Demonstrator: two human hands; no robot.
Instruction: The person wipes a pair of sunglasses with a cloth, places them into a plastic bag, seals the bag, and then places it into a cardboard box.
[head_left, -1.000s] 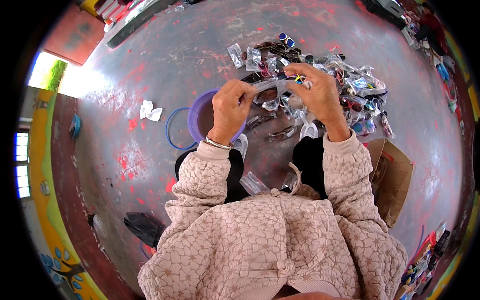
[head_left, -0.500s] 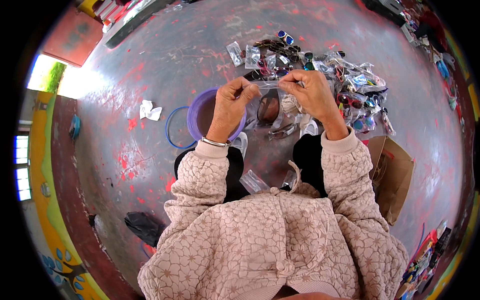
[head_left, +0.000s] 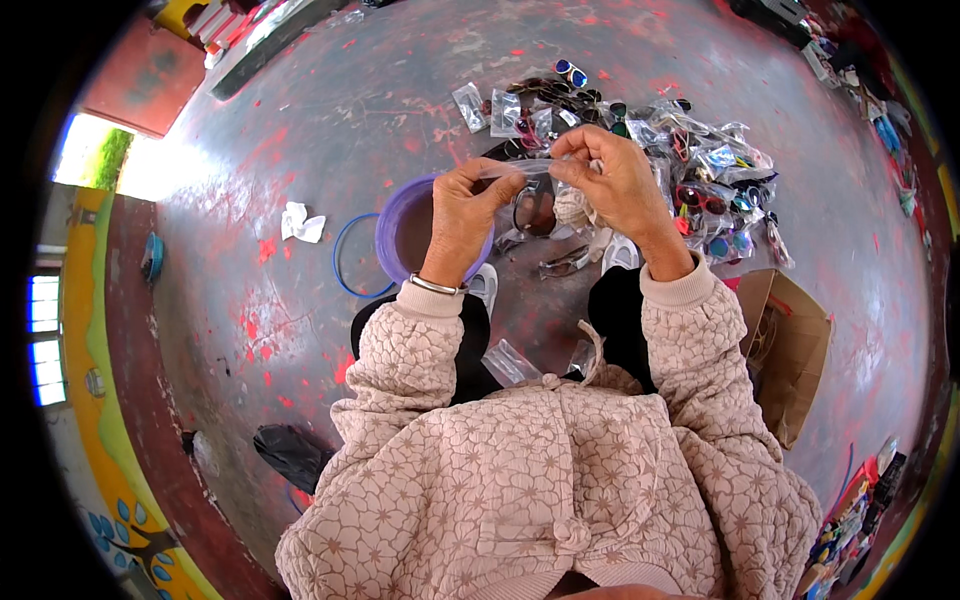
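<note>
Blue object, one (head_left: 152, 257), by the far-left wall. Black bag, one (head_left: 288, 452), on the floor (head_left: 230, 330). Crumpled white piece, one (head_left: 302, 223). Blue hoop, one (head_left: 339, 262), just beside a purple bucket, one (head_left: 386, 232); the left hand (head_left: 464, 215) and wrist block part of the bucket's right side. Hands, two: the left pinches one end of a clear plastic bag, one (head_left: 525, 168), thumb against fingers; the right hand (head_left: 612, 190) pinches the other end, so the film stretches between them, above the floor. Dark-lensed sunglasses, one pair (head_left: 535, 212), show just below the film; whether inside it cannot be told. White shoes, two, beneath: left (head_left: 484, 287), right (head_left: 620, 253). Sunglasses pile, one (head_left: 715, 190), many pairs, several in clear sleeves, too overlapped to count; the right hand hides its near-left part. Open cardboard box, one (head_left: 800, 370), beside the right sleeve. Mixed heap, one (head_left: 850, 525), lower right.
</note>
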